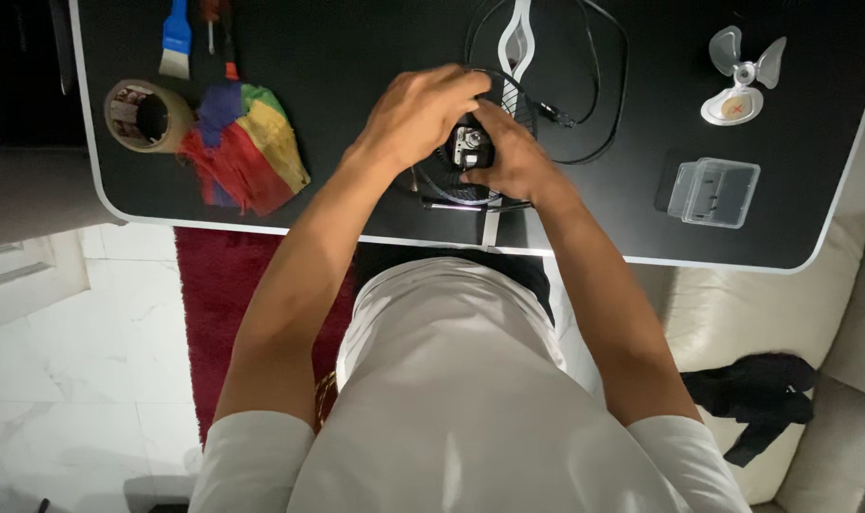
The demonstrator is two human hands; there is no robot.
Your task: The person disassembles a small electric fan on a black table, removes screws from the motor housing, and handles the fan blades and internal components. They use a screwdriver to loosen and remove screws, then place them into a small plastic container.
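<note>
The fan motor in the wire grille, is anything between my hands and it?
Nothing visible is. The left hand and right hand already close around the small fan motor on the wire grille. The black cable loops behind, farther up the table.

Matt black worktop, with metal, plastic and cloth on it

We see thin dark metal wire in the fan grille, a small shiny metal motor between our hands, and a black rubbery cable. The fan blade looks like pale translucent plastic, the small box clear glossy plastic. The multicoloured rag is soft crumpled cloth, the tape roll glossy brown, the brush blue plastic with pale bristles.
</note>
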